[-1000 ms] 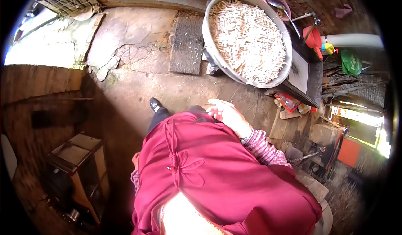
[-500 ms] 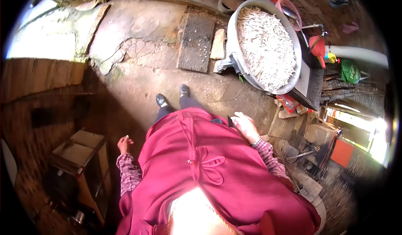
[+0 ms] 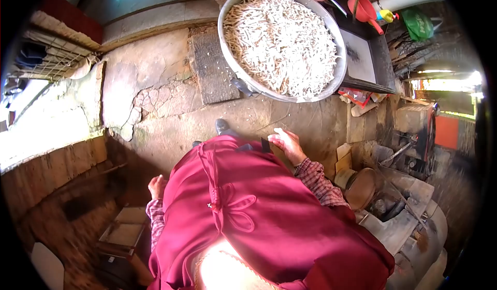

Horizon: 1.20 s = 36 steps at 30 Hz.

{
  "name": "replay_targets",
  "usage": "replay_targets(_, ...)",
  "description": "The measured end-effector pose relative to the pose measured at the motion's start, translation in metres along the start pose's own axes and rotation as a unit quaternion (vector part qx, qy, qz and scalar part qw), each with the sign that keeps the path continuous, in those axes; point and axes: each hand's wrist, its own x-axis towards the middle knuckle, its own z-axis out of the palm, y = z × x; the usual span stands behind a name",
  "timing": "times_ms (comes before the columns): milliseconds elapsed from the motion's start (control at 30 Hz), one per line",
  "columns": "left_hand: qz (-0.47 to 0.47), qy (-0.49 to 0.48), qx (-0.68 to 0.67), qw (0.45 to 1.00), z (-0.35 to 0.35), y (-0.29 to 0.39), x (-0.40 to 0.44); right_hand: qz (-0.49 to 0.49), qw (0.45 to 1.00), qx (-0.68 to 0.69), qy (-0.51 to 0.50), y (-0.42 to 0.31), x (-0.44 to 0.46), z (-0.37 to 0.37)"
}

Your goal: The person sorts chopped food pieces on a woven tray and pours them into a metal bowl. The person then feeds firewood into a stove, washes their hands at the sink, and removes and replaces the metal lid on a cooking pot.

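Note:
My left hand hangs at the left of the dark red apron, its fingers loosely curled and slightly apart, with nothing seen in them. On the other side, my right hand is bent in front of the apron with its fingers closed. A small black object shows at those fingertips; what it is cannot be made out. Ahead stands a large round grey basin, heaped with thin pale strips. Both hands are apart from the basin.
A dark textured mat lies on the cracked floor left of the basin. Beyond it runs a raised sill. To the right are a dark-framed sink, a red dipper and a stove area. A wooden cabinet stands at lower left.
My view has turned and moved closer to the basin, which sits nearer and further left. More of the doorway sill and the stove area shows. My right hand is still bent before the apron.

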Motion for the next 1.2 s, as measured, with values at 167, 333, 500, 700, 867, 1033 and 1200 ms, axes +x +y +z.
replay_targets(167, -0.009, -0.009, -0.066, 0.998, 0.019, 0.040, 0.015, -0.079, 0.996, -0.008, -0.032, -0.015, 0.005, -0.003)
replay_targets(333, 0.052, -0.024, 0.012, 0.998, 0.032, 0.038, 0.003, -0.089, 0.995, -0.039, -0.030, -0.044, -0.003, 0.017)
replay_targets(500, 0.041, -0.028, 0.053, 0.997, 0.004, -0.048, 0.030, -0.234, 0.968, -0.086, -0.012, -0.097, -0.017, 0.046)
replay_targets(700, 0.038, -0.022, 0.048, 0.998, -0.003, -0.014, 0.007, -0.397, 0.897, -0.195, 0.024, -0.164, 0.038, 0.039)
replay_targets(867, 0.026, -0.010, 0.044, 0.999, -0.008, 0.002, -0.002, -0.496, 0.624, -0.575, 0.184, -0.242, 0.120, 0.028)
replay_targets(1033, 0.014, 0.003, 0.045, 0.999, -0.011, -0.003, -0.015, -0.452, 0.558, -0.679, 0.153, -0.273, 0.197, 0.020)
replay_targets(1200, 0.004, 0.015, 0.042, 0.999, -0.009, -0.011, -0.026, -0.452, 0.592, -0.656, 0.123, -0.272, 0.229, 0.012)
